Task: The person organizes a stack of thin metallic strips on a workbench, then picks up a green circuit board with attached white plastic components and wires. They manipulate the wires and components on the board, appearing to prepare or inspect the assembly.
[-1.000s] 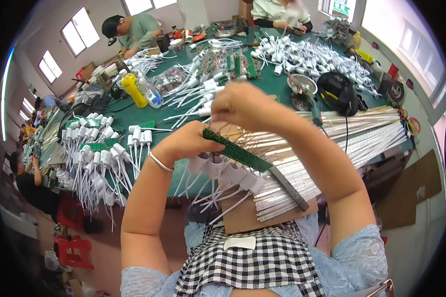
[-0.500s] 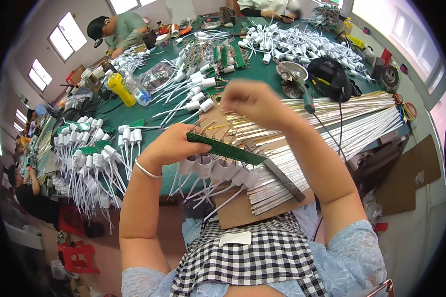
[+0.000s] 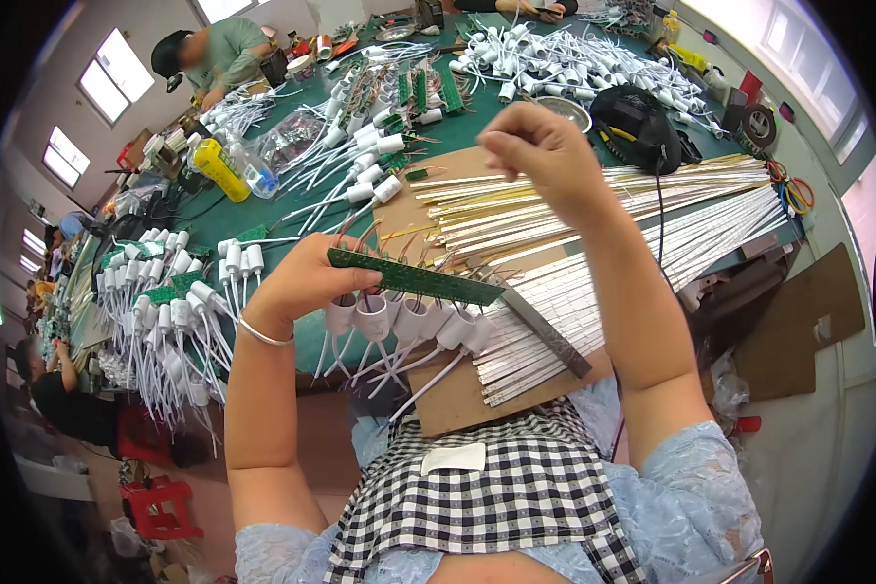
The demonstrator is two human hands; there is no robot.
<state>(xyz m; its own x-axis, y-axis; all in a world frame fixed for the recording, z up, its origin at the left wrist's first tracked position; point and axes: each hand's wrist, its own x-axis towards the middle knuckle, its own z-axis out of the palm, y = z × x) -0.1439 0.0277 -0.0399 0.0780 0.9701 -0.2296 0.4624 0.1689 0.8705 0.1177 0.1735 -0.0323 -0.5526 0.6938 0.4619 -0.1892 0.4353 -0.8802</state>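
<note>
**Circuit strip held at centre frame**

I see the left hand (image 3: 297, 282) gripping a green circuit strip (image 3: 414, 279) with white sockets (image 3: 399, 319) hanging beneath. The right hand (image 3: 540, 151) is raised above it, fingers pinched, over the long white and gold strips (image 3: 652, 219) at right.

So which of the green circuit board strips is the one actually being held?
The long green strip pinched at its end by the left hand, with white sockets hanging beneath it. The other green boards lie flat far up the table, untouched.
</note>
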